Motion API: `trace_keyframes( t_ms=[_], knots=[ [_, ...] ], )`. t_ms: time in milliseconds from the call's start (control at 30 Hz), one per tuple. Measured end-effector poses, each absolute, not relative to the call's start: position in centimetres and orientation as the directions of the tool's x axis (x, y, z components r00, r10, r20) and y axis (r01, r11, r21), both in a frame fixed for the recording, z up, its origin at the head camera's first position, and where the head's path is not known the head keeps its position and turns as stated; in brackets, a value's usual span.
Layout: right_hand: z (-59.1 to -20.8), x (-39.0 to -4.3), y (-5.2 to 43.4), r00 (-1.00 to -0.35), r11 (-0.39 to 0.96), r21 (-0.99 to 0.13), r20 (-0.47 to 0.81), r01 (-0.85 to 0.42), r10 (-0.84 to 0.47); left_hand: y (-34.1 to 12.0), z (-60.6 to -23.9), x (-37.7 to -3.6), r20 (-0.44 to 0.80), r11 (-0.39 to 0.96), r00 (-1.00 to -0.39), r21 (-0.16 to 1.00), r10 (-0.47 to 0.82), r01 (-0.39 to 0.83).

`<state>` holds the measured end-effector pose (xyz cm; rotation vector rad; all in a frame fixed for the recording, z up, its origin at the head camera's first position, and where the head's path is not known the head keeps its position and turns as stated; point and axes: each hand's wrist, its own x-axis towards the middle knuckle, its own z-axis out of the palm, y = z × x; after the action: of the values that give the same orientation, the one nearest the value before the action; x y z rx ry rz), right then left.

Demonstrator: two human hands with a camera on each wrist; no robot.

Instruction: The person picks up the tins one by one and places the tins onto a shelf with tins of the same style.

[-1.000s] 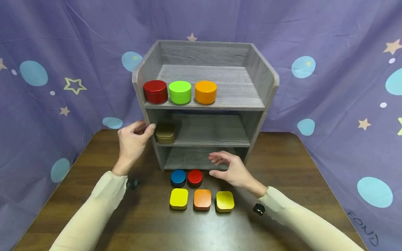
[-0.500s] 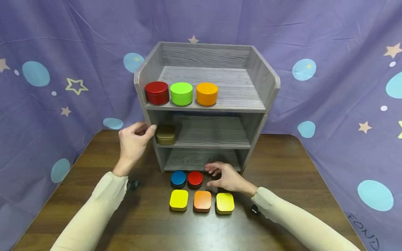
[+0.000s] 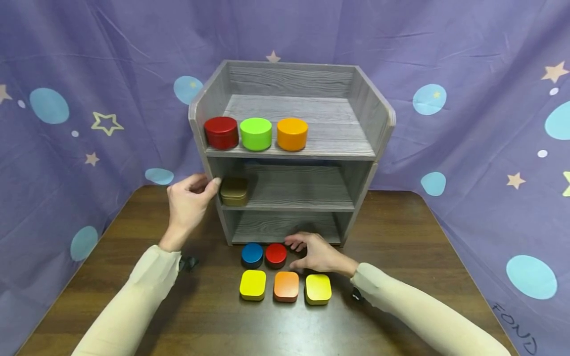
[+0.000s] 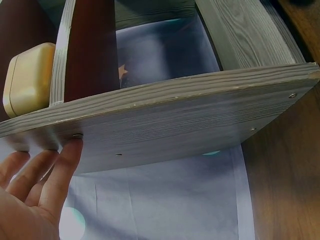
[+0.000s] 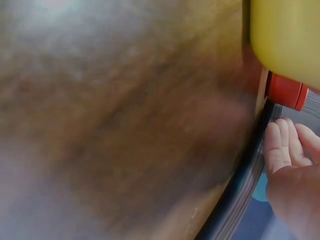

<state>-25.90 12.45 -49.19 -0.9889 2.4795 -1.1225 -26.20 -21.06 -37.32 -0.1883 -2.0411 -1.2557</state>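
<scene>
My left hand (image 3: 187, 198) is at the left side of a grey wooden shelf unit (image 3: 289, 207). In the left wrist view its extended fingers (image 4: 62, 170) rest against the outer face of the side panel. Just inside that panel, on the middle shelf, sits a gold square tin (image 3: 234, 192). My right hand (image 3: 318, 252) hovers over the table with thumb and fingers apart, immediately right of a round red tin (image 3: 276, 254); nothing lies between them. A round blue tin (image 3: 252, 254) stands left of the red one.
In front lie a bright yellow square tin (image 3: 253, 284), an orange one (image 3: 286, 286) and another yellow one (image 3: 318, 289). Along the top shelf's front edge stand round dark red (image 3: 221, 133), lime green (image 3: 256, 134) and orange (image 3: 292, 134) tins. A purple curtain (image 3: 472, 148) hangs behind.
My right hand has moved left and down toward the round red tin, its fingers staying apart. The left hand stays against the shelf's side, and the tins keep their places.
</scene>
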Motion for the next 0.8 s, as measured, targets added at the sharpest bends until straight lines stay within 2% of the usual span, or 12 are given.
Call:
trace_keyframes(
  t_ms=[533, 800],
  knots=[
    [-49.3, -25.8, 11.0, -0.739, 0.515, -0.696, 0.033, -0.501, -0.673, -21.0, -37.5, -26.1, 0.642, 0.517, -0.729, 0.718, -0.236, 0.465],
    [-48.9, -25.7, 10.0, -0.748, 0.561, -0.634, 0.042, -0.532, -0.663, -21.0, -37.4, -26.2, 0.638, 0.514, -0.73, 0.725, -0.247, 0.459]
  ],
)
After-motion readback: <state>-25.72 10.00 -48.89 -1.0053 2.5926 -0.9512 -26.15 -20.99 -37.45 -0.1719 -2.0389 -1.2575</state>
